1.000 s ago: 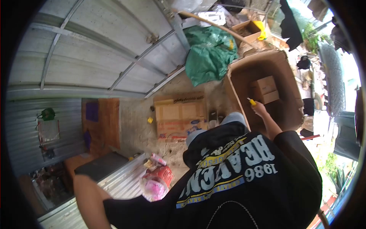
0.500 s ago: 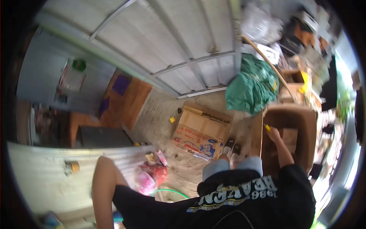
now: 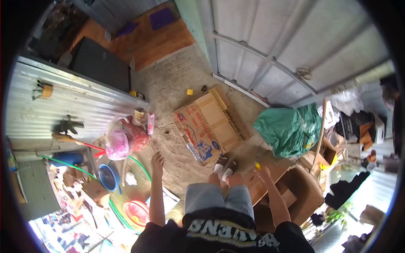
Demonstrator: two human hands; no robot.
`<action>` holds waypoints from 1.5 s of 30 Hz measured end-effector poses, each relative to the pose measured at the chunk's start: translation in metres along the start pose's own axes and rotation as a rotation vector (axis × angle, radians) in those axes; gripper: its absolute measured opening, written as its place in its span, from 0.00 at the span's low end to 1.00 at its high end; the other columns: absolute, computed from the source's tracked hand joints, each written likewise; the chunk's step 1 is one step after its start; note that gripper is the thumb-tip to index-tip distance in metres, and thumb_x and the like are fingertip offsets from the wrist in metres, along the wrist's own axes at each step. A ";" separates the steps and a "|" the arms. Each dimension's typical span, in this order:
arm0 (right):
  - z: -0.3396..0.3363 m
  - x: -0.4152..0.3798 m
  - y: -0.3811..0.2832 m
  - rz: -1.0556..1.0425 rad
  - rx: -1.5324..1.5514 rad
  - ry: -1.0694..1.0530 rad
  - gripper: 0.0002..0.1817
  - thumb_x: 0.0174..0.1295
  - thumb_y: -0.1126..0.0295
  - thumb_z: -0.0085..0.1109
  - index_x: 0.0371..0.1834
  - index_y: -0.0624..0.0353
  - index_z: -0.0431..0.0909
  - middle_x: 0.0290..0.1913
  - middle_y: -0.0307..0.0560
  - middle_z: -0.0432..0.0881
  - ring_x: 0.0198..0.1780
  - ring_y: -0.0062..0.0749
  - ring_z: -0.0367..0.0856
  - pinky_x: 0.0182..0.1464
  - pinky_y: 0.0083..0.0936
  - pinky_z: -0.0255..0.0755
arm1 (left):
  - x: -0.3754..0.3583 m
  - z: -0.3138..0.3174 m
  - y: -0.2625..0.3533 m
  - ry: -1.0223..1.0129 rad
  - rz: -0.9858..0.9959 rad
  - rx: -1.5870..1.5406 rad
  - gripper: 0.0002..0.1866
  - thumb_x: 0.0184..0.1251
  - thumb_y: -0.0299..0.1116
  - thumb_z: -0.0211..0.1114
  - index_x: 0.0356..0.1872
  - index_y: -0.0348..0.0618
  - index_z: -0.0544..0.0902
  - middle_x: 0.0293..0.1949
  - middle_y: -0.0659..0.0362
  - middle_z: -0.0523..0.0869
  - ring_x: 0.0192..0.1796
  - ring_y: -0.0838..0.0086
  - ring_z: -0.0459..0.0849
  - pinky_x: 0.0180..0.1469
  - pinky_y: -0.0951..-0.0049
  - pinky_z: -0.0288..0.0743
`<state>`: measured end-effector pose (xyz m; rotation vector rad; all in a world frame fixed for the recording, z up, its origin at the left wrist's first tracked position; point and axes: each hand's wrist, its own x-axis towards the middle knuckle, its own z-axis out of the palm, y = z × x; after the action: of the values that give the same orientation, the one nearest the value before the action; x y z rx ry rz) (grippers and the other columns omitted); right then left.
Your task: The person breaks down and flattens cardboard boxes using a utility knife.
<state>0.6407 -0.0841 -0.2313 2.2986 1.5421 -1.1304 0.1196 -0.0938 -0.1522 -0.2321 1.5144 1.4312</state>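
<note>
Yellow showed at the right hand (image 3: pixel 263 172), whose fingers were pinched around a small cutter (image 3: pixel 257 166), its tip poking above the fist. That hand was held over the edge of the big open carton (image 3: pixel 301 194) on the person's right, just beside the knees. The left hand (image 3: pixel 157 159) held nothing; it hung out to the side with fingers loosely spread, above bare ground and near the green hose (image 3: pixel 141 166).

A second before, the cutter had been down against the carton's wall with the body bent over it; now the view had swung round and the person stood more upright, feet together, the blade lifted clear of the cardboard. I judged the cutting had paused.

Underfoot lay packed dirt and worn concrete. A flattened printed box (image 3: pixel 211 124) lay just ahead of the feet, a green tarp (image 3: pixel 289 130) was bunched beside the carton, and a pink bag (image 3: pixel 117 145) sat by a corrugated metal sheet (image 3: pixel 63 109). A grey metal gate (image 3: pixel 291 42) closed off the yard, with a red basin (image 3: pixel 137 213) and clutter at the left.
</note>
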 end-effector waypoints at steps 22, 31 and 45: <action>0.288 0.342 -0.136 -0.330 0.127 -0.380 0.19 0.54 0.55 0.55 0.30 0.63 0.76 0.13 0.39 0.72 0.14 0.21 0.71 0.18 0.22 0.64 | 0.338 -0.061 -0.364 0.142 -0.113 0.676 0.42 0.45 0.48 0.65 0.59 0.35 0.60 0.45 0.48 0.75 0.52 0.62 0.71 0.50 0.61 0.62; 0.344 0.320 -0.197 -0.263 0.264 -0.570 0.27 0.47 0.46 0.59 0.24 0.64 0.74 0.11 0.36 0.68 0.15 0.20 0.72 0.18 0.20 0.65 | 0.316 -0.032 -0.383 -0.089 -0.038 0.437 0.25 0.49 0.33 0.64 0.50 0.38 0.71 0.45 0.52 0.77 0.46 0.65 0.77 0.46 0.70 0.70; 0.227 0.304 -0.168 -0.341 0.108 -0.304 0.15 0.49 0.62 0.54 0.30 0.64 0.68 0.20 0.46 0.75 0.22 0.29 0.76 0.24 0.24 0.69 | 0.192 0.098 -0.356 -0.243 0.727 1.012 0.12 0.46 0.26 0.58 0.36 0.42 0.72 0.30 0.54 0.78 0.32 0.60 0.79 0.33 0.63 0.72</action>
<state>0.4420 0.1004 -0.5450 1.8493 1.8256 -1.5937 0.3300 -0.0221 -0.5039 1.1533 1.9993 0.9498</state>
